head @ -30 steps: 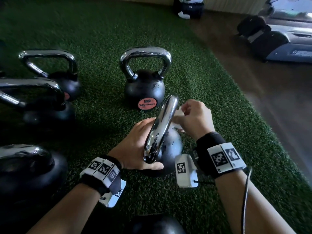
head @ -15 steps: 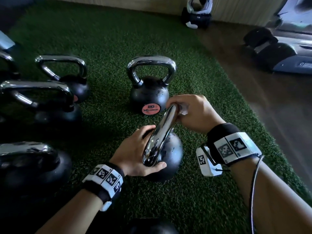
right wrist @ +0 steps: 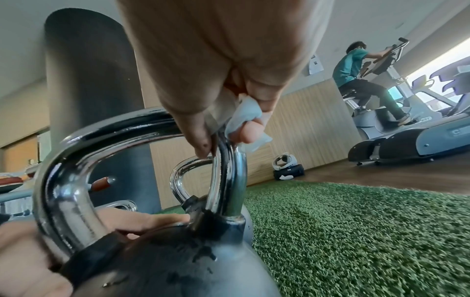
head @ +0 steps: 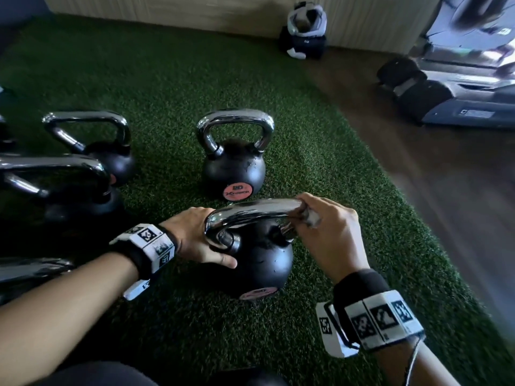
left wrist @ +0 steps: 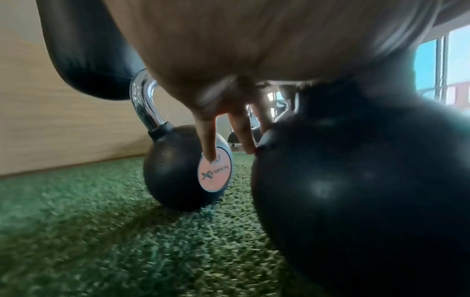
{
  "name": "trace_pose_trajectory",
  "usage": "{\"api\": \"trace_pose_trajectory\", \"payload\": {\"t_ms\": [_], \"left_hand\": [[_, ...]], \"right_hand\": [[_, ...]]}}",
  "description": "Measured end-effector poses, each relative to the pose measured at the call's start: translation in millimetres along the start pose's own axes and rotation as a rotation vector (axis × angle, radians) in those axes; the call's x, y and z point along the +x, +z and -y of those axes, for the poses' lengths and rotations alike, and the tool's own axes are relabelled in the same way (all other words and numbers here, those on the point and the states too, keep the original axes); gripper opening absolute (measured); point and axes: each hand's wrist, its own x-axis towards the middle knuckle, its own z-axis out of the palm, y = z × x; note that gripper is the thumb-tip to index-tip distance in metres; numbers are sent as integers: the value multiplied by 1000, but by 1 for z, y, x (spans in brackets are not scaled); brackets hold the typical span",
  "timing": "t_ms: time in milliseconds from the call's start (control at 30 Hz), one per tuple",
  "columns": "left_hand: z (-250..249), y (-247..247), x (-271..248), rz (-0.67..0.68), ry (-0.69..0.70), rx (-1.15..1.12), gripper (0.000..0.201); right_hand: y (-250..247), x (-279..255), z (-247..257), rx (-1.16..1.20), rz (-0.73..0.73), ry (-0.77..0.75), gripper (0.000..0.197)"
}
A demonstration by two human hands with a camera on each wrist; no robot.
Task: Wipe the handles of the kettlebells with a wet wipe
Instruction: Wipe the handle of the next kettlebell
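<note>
The nearest kettlebell is steadied on the green turf by the left hand, fingers laid flat against its body, so that the wet wipe, pinched in the right hand, is pressed to the chrome handle's right bend; the 20-marked kettlebell stands beyond.

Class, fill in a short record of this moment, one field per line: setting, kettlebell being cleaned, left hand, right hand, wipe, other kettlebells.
setting: green turf
kettlebell being cleaned: near kettlebell, chrome handle
left hand: rests on its body
right hand: pinches the wipe against the handle's right bend
wipe: white, crumpled
other kettlebells: 20 kettlebell behind, more at left
</note>
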Motion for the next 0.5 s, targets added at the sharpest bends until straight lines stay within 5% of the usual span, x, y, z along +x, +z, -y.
{"api": "trace_pose_trajectory", "payload": {"t_ms": [133,333,500], "left_hand": [[14,23,7,23,26,-362,72],[7,28,-1,-94,37,-548,41],[9,20,3,0,33,-533,21]], "right_hand": [[0,-3,11,-14,-33,50,46],[-6,-2,47,-200,-113,22,25],[-22,21,59,-301,222,224,27]]}}
